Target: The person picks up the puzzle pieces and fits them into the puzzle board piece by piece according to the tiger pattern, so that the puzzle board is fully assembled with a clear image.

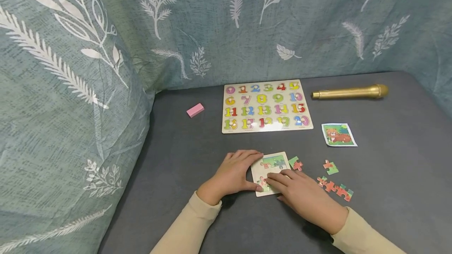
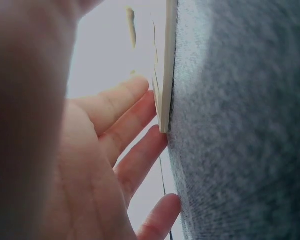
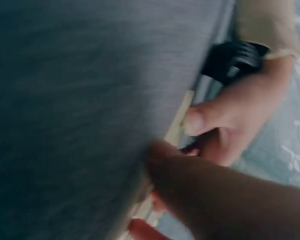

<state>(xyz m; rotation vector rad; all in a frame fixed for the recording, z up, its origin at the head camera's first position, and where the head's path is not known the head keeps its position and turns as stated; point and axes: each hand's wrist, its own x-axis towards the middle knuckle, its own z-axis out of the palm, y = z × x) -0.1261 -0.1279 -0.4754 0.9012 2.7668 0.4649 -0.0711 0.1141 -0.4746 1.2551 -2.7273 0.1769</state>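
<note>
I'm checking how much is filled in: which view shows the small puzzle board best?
The head view: it shows the puzzle board from above, with some pieces in it, though partly covered. The left wrist view has its edge side-on; the right wrist view, a blurred, partly hidden strip.

Your right grip (image 1: 306, 197) covers the lower right of the puzzle board (image 1: 259, 171), hiding what lies beneath. Your 2 sleeves (image 1: 188, 226) run off the head view's bottom edge. Your right wrist view smears the puzzle board's edge. Print on the number board (image 1: 270, 98) is too small for you to read.
</note>
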